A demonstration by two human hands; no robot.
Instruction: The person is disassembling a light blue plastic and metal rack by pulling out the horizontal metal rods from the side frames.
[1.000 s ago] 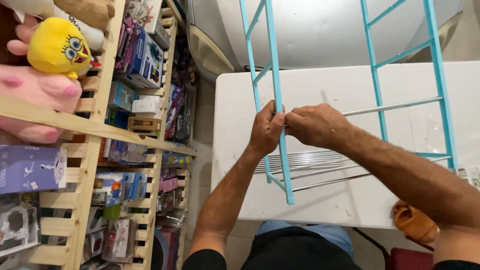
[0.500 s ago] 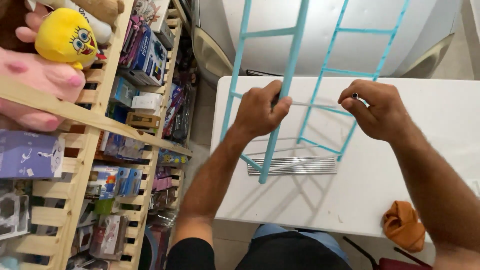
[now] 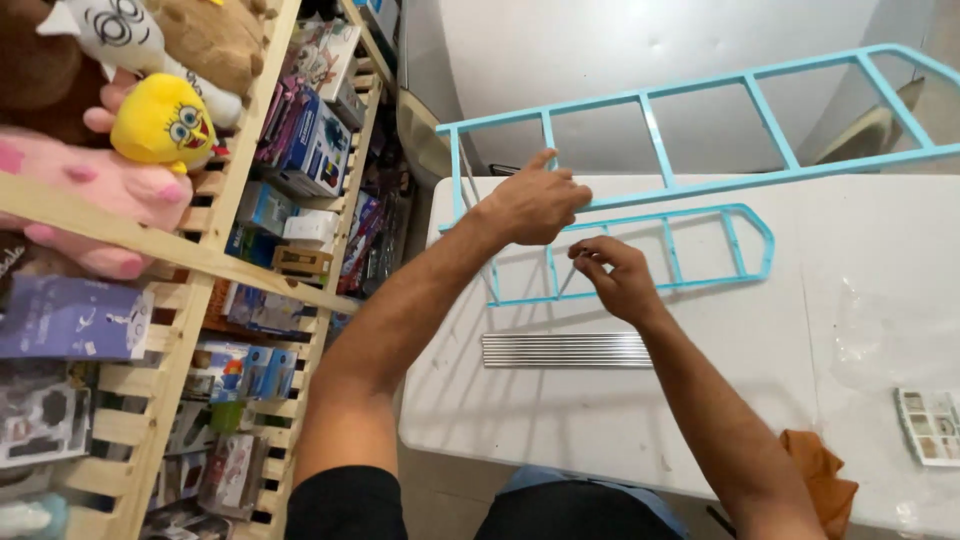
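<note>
Both light-blue frames [image 3: 700, 180], upright half a second ago, now lie tilted across the white counter [image 3: 560, 440]. Left hand [image 3: 535, 205] grips one frame's end; right hand [image 3: 612, 275] pinches a thin rod. Metal rods [image 3: 566, 350] lie bundled nearby. Coloured boxes [image 3: 310, 140] fill wooden shelves at left.

- Boxed toys in blue and purple packages [image 3: 310, 140] crowd the wooden shelf [image 3: 230, 200] at left.
- A purple flat box [image 3: 75, 318] sits lower.
- A small white blister card [image 3: 932, 425] lies at the desk [image 3: 600, 420] edge.
</note>
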